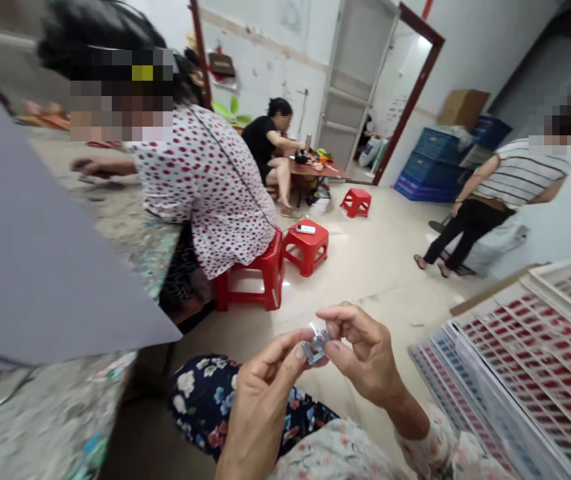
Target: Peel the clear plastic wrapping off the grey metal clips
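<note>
A small see-through, bluish piece is held in front of my lap; its exact kind is too small to make out. My left hand pinches its lower left side between thumb and fingertips. From the other side, the thumb and forefinger of my right hand close on its upper right part, where a shiny film-like bit shows. Both hands meet at the piece, well above the floor, and my fingers partly hide it.
At left stands a stained workbench with a grey panel across it. A person in a dotted shirt sits there on a red stool. Stacked white lattice trays rise close at my right. Two other people are farther back.
</note>
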`<action>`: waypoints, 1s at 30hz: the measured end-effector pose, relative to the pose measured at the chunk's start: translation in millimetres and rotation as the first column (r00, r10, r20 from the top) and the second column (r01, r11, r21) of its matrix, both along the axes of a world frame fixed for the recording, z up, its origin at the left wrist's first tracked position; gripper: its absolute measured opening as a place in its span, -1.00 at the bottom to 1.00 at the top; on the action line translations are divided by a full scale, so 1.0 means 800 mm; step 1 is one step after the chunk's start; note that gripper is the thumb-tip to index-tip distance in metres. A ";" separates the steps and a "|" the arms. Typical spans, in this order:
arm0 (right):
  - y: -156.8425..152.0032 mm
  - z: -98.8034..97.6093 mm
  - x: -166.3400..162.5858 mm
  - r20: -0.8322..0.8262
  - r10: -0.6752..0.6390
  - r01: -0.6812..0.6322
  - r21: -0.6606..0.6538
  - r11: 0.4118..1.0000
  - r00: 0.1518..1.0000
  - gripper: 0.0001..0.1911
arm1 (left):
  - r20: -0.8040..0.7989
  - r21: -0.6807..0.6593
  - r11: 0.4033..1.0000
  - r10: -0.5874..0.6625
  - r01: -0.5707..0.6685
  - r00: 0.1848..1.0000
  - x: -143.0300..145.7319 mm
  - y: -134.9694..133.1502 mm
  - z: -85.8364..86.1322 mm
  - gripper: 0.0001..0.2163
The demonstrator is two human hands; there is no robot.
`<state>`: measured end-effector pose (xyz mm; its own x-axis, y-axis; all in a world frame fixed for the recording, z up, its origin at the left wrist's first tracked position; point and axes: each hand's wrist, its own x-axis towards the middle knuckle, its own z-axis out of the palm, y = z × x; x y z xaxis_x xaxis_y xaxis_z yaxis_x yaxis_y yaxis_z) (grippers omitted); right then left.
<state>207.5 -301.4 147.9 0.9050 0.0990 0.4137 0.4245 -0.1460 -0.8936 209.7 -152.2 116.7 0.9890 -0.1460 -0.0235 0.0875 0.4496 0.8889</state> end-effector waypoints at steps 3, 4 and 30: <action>-0.015 0.006 -0.017 -0.013 0.051 -0.052 -0.025 0.998 0.999 -0.75 | 0.006 -0.009 0.999 -0.047 0.047 0.999 -0.014 -0.006 0.011 -0.71; -0.017 0.005 -0.019 -0.006 0.072 -0.072 -0.025 0.997 0.997 -0.74 | -0.016 -0.010 0.999 -0.044 0.044 0.999 -0.017 -0.005 0.012 -0.70; 0.108 -0.063 0.031 -0.119 0.612 -0.619 -0.026 0.785 0.782 -0.71 | -0.313 0.101 0.843 0.531 -0.528 0.788 -0.075 0.090 -0.038 -0.61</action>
